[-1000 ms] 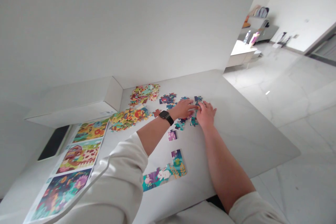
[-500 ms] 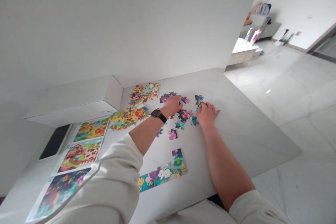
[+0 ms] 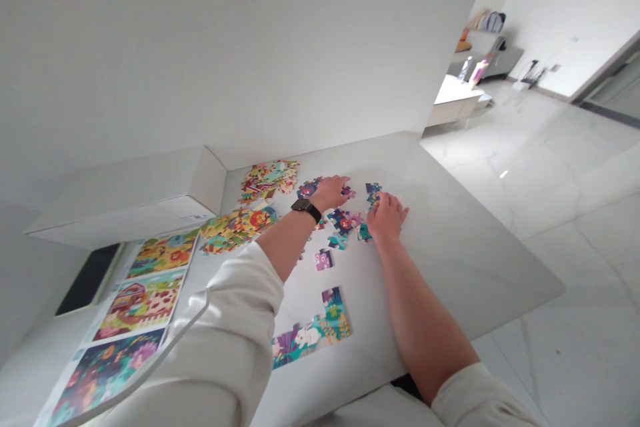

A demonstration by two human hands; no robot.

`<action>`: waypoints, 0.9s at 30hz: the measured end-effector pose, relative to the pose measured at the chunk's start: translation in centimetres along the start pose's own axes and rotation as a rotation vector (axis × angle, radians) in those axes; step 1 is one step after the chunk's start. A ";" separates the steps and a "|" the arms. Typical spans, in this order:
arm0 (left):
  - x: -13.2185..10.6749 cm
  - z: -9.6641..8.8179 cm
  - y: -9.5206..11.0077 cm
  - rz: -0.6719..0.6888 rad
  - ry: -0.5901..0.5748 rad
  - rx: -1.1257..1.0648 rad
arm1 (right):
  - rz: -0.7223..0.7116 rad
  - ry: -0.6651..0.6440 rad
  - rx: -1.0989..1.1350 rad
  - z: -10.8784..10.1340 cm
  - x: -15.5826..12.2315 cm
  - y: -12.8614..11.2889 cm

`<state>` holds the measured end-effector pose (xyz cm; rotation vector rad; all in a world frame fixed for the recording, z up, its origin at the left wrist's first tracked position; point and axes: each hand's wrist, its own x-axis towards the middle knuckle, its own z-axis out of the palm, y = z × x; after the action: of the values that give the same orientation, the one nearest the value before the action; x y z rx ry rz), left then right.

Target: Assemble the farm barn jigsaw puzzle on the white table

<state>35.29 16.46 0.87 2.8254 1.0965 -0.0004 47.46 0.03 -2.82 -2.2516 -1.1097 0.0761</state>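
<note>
My left hand (image 3: 331,189), with a black watch (image 3: 306,208) on the wrist, lies over a scatter of dark blue and pink puzzle pieces (image 3: 343,220) in the middle of the white table (image 3: 450,240). Whether it pinches a piece I cannot tell. Flat on the table to its right rests my right hand (image 3: 386,216), fingers spread, touching the teal pieces (image 3: 372,192) beside it. One purple piece (image 3: 323,259) lies apart, nearer to me. A joined strip of pieces with a white rabbit (image 3: 313,330) sits close to the front edge.
Two heaps of yellow and red pieces (image 3: 239,221) (image 3: 269,177) lie left of my hands. A sheet with three printed pictures (image 3: 135,300) is at the left, a white box (image 3: 125,193) behind it. The table's edge runs along the right; beyond lies tiled floor.
My left hand has drawn away from my right hand, going left and farther back over the loose pieces. My right hand has stayed almost in place.
</note>
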 end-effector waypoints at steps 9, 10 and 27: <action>1.8 -2.1 0.2 0.071 -0.132 0.064 | 0.007 0.026 0.061 0.4 0.6 0.5; 1.8 -2.2 0.3 0.056 -0.115 0.042 | 0.002 0.028 0.057 0.5 0.6 0.5; -17.2 -1.3 -2.0 -0.204 0.242 -1.216 | -0.400 -0.348 0.756 -0.2 -2.9 -3.1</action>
<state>21.19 6.45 2.63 1.6377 0.9237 0.7286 43.46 -0.75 -1.57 -1.3513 -1.3935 0.6286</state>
